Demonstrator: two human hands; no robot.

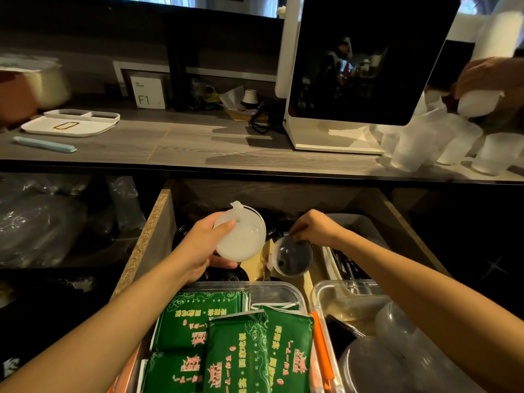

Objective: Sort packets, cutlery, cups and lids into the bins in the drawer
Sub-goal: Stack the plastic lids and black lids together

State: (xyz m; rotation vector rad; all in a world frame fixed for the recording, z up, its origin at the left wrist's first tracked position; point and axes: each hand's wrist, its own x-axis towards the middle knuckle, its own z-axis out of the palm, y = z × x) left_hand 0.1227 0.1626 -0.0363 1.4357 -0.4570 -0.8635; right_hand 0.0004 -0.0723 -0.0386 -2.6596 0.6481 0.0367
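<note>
My left hand grips a stack of white domed lids above the back of the open drawer. Just to the right, my right hand pinches the rim of a clear domed lid, which tilts over the drawer's middle. Green packets fill a clear bin at the front. A second clear bin at the front right holds several clear lids. Black cutlery lies in a tray under my right forearm.
On the counter above, frosted plastic cups stand at the right, where another person's hand holds a white cup. A white-framed screen stands mid-right, a white tray and a blue stick at the left. Dark lids lie at the drawer's back.
</note>
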